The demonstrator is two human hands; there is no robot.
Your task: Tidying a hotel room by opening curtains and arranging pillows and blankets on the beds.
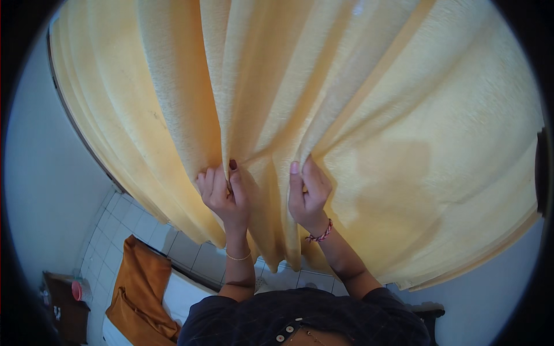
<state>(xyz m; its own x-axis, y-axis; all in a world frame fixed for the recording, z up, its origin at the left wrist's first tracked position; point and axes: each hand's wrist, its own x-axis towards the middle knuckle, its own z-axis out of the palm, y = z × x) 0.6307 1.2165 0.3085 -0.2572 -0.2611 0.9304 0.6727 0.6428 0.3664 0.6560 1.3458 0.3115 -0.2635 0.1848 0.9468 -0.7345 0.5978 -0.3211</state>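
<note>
A wide yellow curtain (389, 151) hangs in folds in front of me and fills most of the view. My left hand (225, 194) pinches one fold between thumb and fingers, left of centre. A short way to the right, my right hand (309, 190) grips another fold, thumb uppermost. Between the two hands the cloth dips in loose pleats, and its hem falls below my wrists. Light catches the fabric, and a shadow lies on its right part. What is behind the curtain is hidden.
An orange-brown cloth (140, 281) lies over a white surface (186, 294) at lower left. Beyond stand a brown wooden cabinet (69, 307) and a pink container (77, 290). White tiles (125, 216) cover the floor. A dark object (428, 313) is by the right wall (489, 298).
</note>
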